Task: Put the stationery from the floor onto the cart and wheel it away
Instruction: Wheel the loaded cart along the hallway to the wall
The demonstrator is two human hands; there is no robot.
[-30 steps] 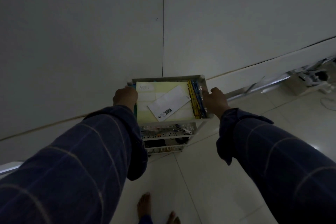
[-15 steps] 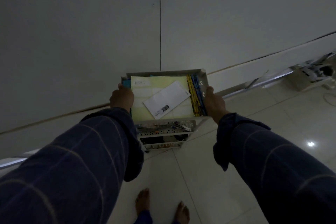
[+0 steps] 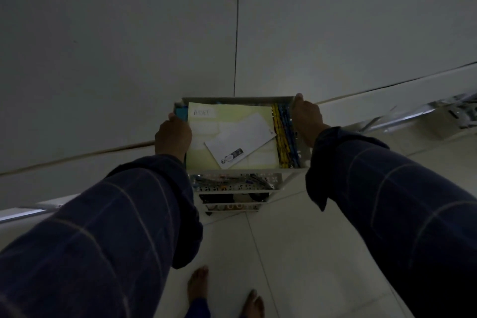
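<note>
A white three-tier cart (image 3: 238, 99) stands in front of me, close to the wall. Its top tray holds a pale yellow folder (image 3: 206, 134), a white envelope (image 3: 242, 141) lying across it, and a bundle of yellow and blue pencils (image 3: 285, 137) along the right side. Something blue (image 3: 180, 112) pokes out at the tray's far left corner. My left hand (image 3: 173, 137) grips the tray's left rim. My right hand (image 3: 307, 117) grips the right rim. The lower tiers (image 3: 236, 183) hold several small items, too dark to name.
A grey wall (image 3: 129, 46) with a vertical seam rises straight ahead of the cart. The floor is pale tile (image 3: 284, 253). My bare feet (image 3: 197, 284) show at the bottom. Metal rails and a white box (image 3: 456, 113) lie along the wall at far right.
The cart has rolled a little forward toward the wall, with both hands still holding its top tray. My right hand has slid farther along the right rim. My feet have stepped forward.
</note>
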